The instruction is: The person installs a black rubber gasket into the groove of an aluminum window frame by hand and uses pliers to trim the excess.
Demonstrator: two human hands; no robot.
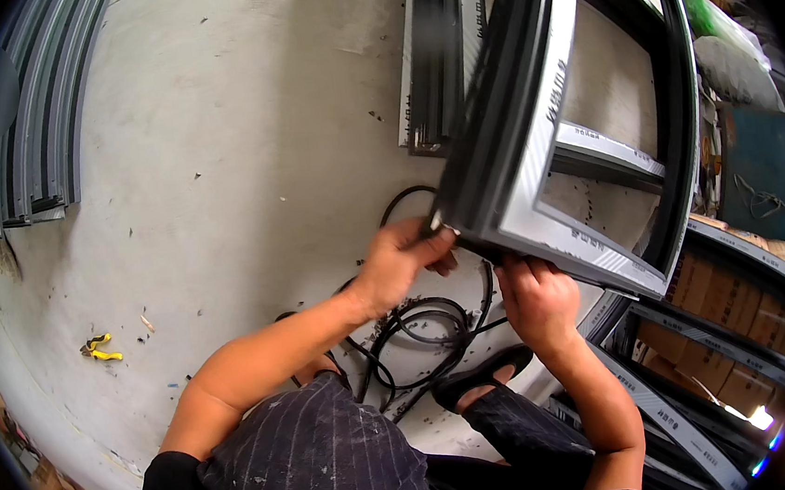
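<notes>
A dark metal window frame (543, 152) with silver film on its faces stands tilted in front of me on the right. At its near left corner my left hand (394, 263) is closed in a pinch; what lies between thumb and fingers is too small to make out. My right hand (543, 306) curls its fingers round the lower edge of the frame, with the fingertips hidden beneath it. Black flexible strip (488, 283) lies in loose loops on the floor below both hands, and part of it rises close to the frame's corner.
Yellow-handled pliers (101, 348) lie on the floor at left. Stacked dark profiles (36, 117) stand at the far left. Behind the frame are more profiles (437, 54). Film-covered frames (669, 412) and cardboard boxes (724, 300) crowd the right. My shoe (483, 377) is beside the coil.
</notes>
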